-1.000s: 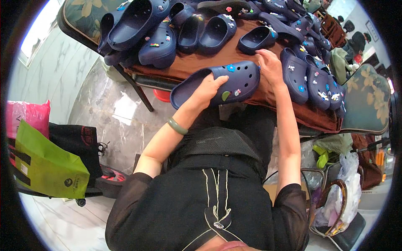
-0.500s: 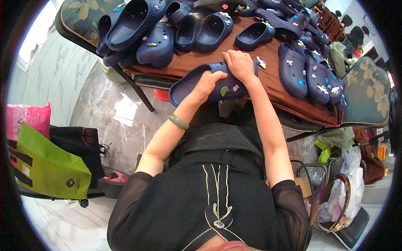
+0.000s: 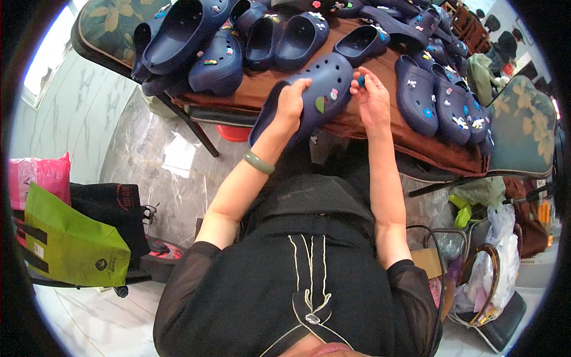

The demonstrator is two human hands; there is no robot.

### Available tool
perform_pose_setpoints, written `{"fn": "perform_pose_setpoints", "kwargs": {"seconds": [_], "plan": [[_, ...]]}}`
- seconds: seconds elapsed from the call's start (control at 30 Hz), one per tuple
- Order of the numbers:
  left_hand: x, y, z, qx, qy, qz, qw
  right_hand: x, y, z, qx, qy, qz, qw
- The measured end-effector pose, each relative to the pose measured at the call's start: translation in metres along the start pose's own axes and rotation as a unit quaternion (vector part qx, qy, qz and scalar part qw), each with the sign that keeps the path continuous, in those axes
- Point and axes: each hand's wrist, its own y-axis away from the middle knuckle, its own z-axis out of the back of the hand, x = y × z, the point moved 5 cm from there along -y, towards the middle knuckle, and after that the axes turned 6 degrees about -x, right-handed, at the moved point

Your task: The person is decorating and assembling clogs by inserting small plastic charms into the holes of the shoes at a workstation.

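My left hand (image 3: 289,107) grips a navy foam clog (image 3: 326,76) by its side, thumb on top and the toe tilted up. A green half-round shoe charm (image 3: 320,105) and a small round pinkish charm (image 3: 333,94) sit in the upper; several other holes show bare. Just right of the toe, my right hand (image 3: 376,104) pinches a small blue shoe charm (image 3: 361,81) between its fingertips, apart from the clog. The charm's exact shape is mostly hidden by the fingers.
Several navy clogs with charms crowd the brown-covered table (image 3: 380,74): a pile at the left, a row (image 3: 416,104) at the right. Patterned chairs (image 3: 523,128) stand at both sides. A green bag (image 3: 77,238) is at the left, plastic bags (image 3: 496,262) at the right.
My right hand has left the clog's toe and moved right, now with a blue charm in its fingertips. The clog has turned toe-up. The white-and-blue charm seen on the table no longer shows.
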Motion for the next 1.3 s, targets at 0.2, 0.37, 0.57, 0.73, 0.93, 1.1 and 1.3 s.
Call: {"fn": "perform_pose_setpoints", "kwargs": {"seconds": [0.2,0.37,0.57,0.73,0.93,1.1,1.3], "plan": [[0.013,0.012,-0.017,-0.031,0.068,0.019,0.997,-0.022,0.019,0.011,-0.013,0.129,-0.106,0.986],[0.011,0.019,-0.014,-0.001,0.103,0.026,0.994,-0.012,0.023,-0.014,-0.024,0.581,-0.002,0.813],[0.029,0.000,0.003,-0.004,0.135,0.008,0.991,-0.012,0.019,-0.039,-0.006,0.783,0.098,0.614],[0.027,0.002,-0.001,-0.005,0.137,-0.007,0.990,-0.030,0.025,-0.012,-0.033,0.706,0.207,0.676],[0.006,0.011,-0.009,0.015,0.086,-0.011,0.996,-0.037,0.033,0.015,-0.048,0.276,-0.087,0.956],[0.002,0.014,-0.008,0.032,0.066,-0.015,0.997,-0.026,0.039,0.003,0.003,0.142,-0.167,0.976],[0.003,0.010,-0.008,0.007,0.054,-0.024,0.998,-0.019,0.048,-0.009,0.046,0.169,-0.200,0.964]]}}
